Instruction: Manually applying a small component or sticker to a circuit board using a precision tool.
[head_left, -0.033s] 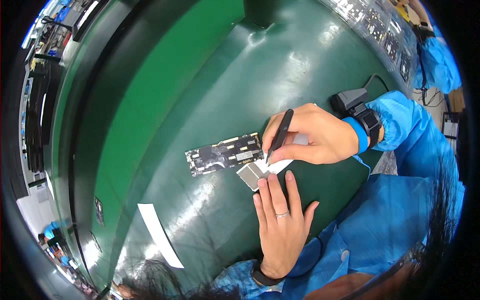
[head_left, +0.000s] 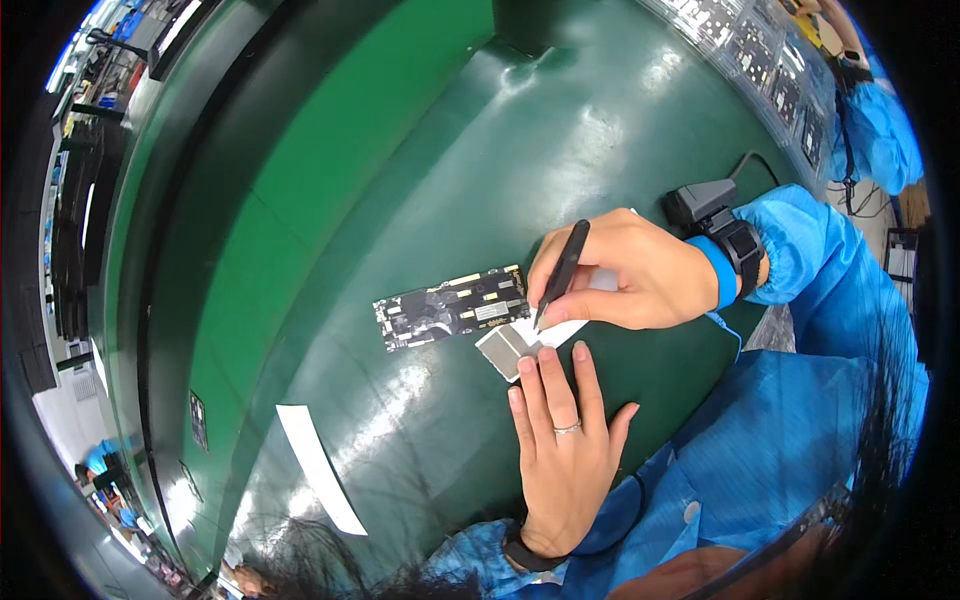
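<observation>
Pinched in my right hand [head_left: 635, 275] is a slim black pointed tool that looks like tweezers [head_left: 565, 268], its tip down on a white-and-grey sheet of labels or pads [head_left: 503, 352]. My left hand [head_left: 568, 450] lies flat with fingers stretched, its fingertips on the near edge of that sheet. Just left of the tool, touching or nearly touching the sheet, a long black circuit board [head_left: 450, 308] lies on the green mat. My right fingers hide part of the sheet and what the tip touches.
A white paper strip [head_left: 320, 470] lies at the near left. Trays of circuit boards [head_left: 760, 75] stand at the far right. A small dark board [head_left: 198, 420] rests on the left ledge. A blue cord [head_left: 725, 325] hangs by my right wrist. Another person's sleeve [head_left: 880, 135] shows at far right.
</observation>
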